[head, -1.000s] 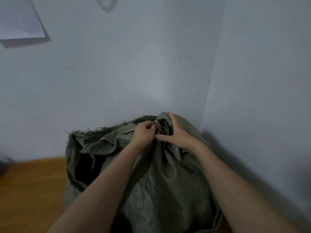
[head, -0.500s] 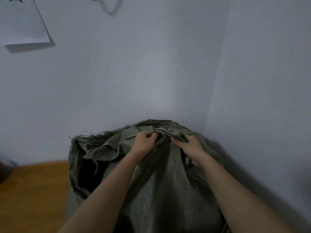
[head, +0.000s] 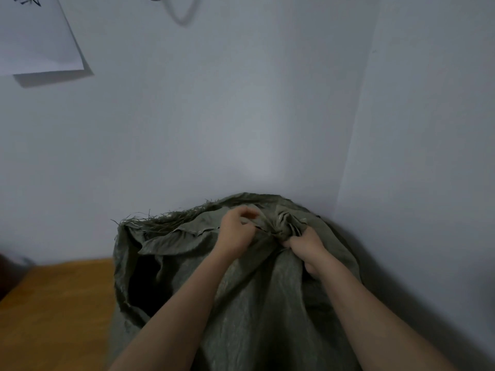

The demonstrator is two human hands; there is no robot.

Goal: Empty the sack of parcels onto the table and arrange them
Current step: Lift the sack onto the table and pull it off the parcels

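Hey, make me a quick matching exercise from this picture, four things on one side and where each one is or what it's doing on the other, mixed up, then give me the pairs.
Things:
1. sack
2. left hand
3. sheet of paper
4. table

Places or states:
A. hangs on the wall, upper left
B. wooden surface at lower left, beside the sack
C. olive green, frayed at its rim, standing in the corner
D. grips bunched fabric at the sack's top, opposite the right hand

Pairs: 1-C, 2-D, 3-A, 4-B
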